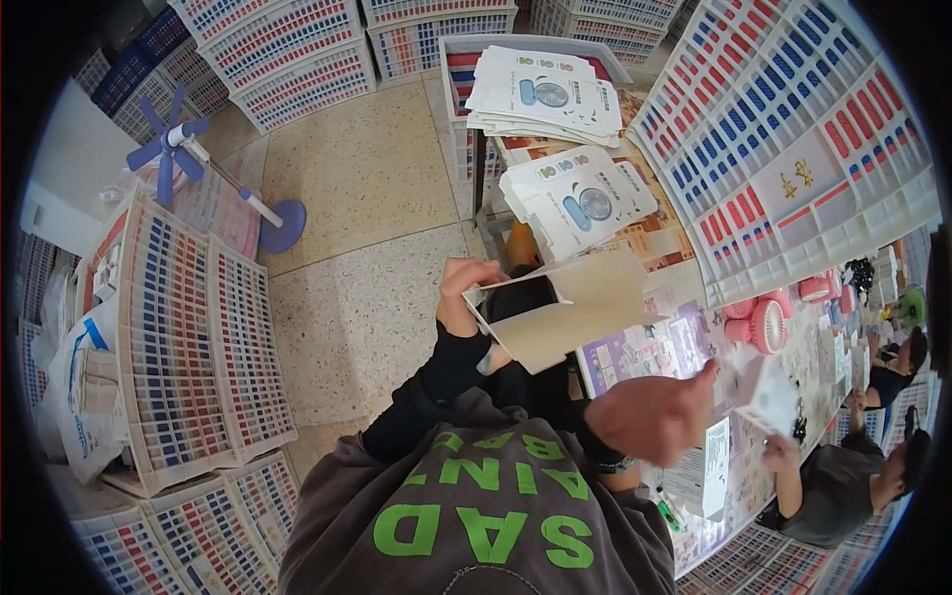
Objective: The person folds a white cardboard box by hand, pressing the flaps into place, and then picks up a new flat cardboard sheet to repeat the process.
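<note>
My left hand (462, 297) is closed on the edge of a partly unfolded cardboard box (585, 307). The box is tilted in front of my body, its hollow inside showing and its plain flaps spread to the right. My right hand (654, 412) hovers over the table to the right of that box, apart from it. Motion blurs its fingers, so I cannot tell whether they hold anything. Close to its right side stands a white printed carton (706, 471). Beyond the held box lie flat printed cartons (580, 198), with a taller stack of flat cartons (545, 94) behind them.
A large white plastic crate (783, 139) stands tilted at the far right. Pink fans (766, 322) sit on the table (684, 555). Across it, a person in dark clothing (843, 486) handles a white box (769, 397). Stacked crates (174, 337) and a purple fan (169, 144) stand left.
</note>
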`<action>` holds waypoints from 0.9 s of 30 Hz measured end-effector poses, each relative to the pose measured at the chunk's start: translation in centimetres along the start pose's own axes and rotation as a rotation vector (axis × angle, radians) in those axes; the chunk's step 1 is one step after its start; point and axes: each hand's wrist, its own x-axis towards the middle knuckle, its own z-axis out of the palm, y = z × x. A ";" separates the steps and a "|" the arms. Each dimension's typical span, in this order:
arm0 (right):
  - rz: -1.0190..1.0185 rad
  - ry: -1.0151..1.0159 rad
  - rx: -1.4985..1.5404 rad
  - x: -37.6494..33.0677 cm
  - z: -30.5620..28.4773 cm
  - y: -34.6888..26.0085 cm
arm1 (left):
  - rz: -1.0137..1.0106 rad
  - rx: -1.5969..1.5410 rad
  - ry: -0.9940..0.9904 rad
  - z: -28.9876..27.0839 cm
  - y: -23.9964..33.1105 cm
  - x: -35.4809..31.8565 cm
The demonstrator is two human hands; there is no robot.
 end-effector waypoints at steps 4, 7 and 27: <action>-0.068 -0.344 -0.004 3.1 0.2 -1.2 | 0.021 -0.125 -0.049 0.2 0.4 -0.3; -0.007 -0.738 0.155 5.5 0.7 -0.6 | 0.106 -0.138 -0.187 0.2 0.7 -0.4; 0.839 -0.127 0.633 1.4 -0.6 1.9 | 0.065 -0.229 -0.294 -1.3 3.8 1.4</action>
